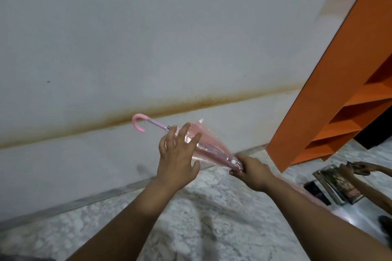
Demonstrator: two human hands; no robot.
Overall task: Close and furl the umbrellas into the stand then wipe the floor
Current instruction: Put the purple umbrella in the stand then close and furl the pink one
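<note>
A small pink see-through umbrella (209,143) is held in the air in front of the white wall, its canopy closed and loosely gathered. Its pink hooked handle (139,122) points up to the left. My right hand (251,172) is shut on the tip end of the umbrella, by a white button on the strap. My left hand (178,154) lies over the canopy with its fingers spread, touching the plastic folds. No umbrella stand shows in this view.
An orange shelf unit (331,99) stands at the right against the wall. On the speckled marble floor (191,207) at the right lie books (337,184) and a dark object, with another person's hands (358,168) over them. A brown stain line crosses the wall.
</note>
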